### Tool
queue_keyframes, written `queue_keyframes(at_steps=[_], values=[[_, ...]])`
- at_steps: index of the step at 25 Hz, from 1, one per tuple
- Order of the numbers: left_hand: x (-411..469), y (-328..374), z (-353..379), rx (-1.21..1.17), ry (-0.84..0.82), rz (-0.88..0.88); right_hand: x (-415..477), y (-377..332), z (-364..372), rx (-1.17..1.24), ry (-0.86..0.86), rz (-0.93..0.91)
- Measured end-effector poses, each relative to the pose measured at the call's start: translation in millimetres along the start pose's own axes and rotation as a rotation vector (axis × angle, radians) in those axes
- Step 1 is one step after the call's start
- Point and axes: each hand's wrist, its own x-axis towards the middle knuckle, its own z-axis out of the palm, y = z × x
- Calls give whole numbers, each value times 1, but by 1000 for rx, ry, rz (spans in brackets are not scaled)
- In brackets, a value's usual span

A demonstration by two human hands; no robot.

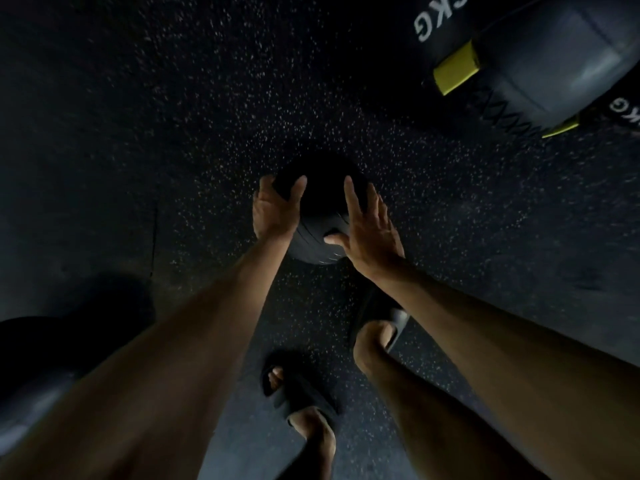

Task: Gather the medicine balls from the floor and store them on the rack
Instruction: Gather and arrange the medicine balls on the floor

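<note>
**Both hands on a black ball at frame centre**

A small black medicine ball (320, 216) sits at the middle of the frame, over the dark speckled floor (173, 116); the light is too dim to tell whether it rests there or is just lifted. The left hand (275, 211) cups its left side, grip curled around the curve with the fingertips over the top. The right hand (369, 233) lies flat on the right side, fingers spread and thumb pressed to the ribbed lower face.

In the upper right of the frame lies a larger grey ball (554, 64) with yellow tabs and white "KG" lettering. Another dark ball (31, 382) shows at the lower left edge, partly behind the left forearm. Two feet in black slides (301, 396) stand at the lower centre.
</note>
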Motion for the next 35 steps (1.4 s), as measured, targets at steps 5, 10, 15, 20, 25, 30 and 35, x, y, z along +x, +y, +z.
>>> queue_keyframes(at_steps=[5, 10, 15, 20, 25, 30, 35], values=[[-14, 14, -4, 184, -138, 215, 68, -13, -45, 11, -118, 111], [-9, 31, -12, 293, -137, 233, 112, -24, -79, 113, -14, 274], [53, 66, -22, 286, -125, 138, 107, -27, -75, 165, 91, 140], [117, 108, -34, 189, -128, 52, 95, -41, -64, 115, 85, 36], [152, 129, -45, 209, -183, 71, 139, -73, -97, 53, 57, 139], [141, 112, -70, 155, -228, 361, 195, -92, -138, -4, -30, 259], [155, 119, -77, 93, -340, 219, 246, -120, -166, 160, 172, 431]])
